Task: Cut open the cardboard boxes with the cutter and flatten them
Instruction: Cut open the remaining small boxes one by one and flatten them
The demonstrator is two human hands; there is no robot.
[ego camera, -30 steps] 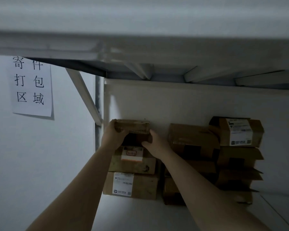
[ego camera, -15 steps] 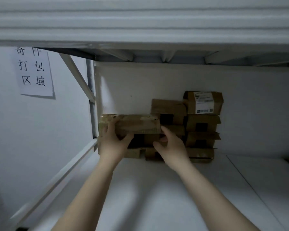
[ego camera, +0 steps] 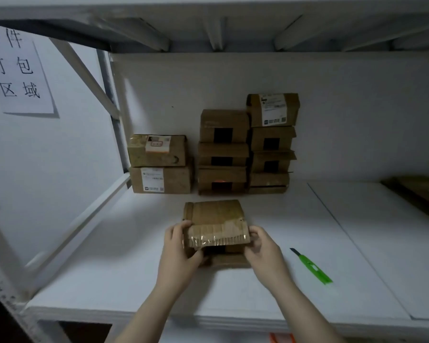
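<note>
Cardboard box (ego camera: 213, 216) caught between left hand (ego camera: 178, 253) and right hand (ego camera: 263, 251), each grip curled round it, green cutter (ego camera: 311, 267) nearby.

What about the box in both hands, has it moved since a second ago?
Yes. The held box came off the left stack, down and toward the person, to the shelf.

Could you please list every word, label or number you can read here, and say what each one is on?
Paper sign on the wall: "件", "打包", "区域"; its first character is cut off at the edge.
Shipping label on the top right box: too blurred to read.
Printed label on the bottom left box: too blurred.
Sticker on the upper left box: too blurred.
Front box: no writing shows.
</note>
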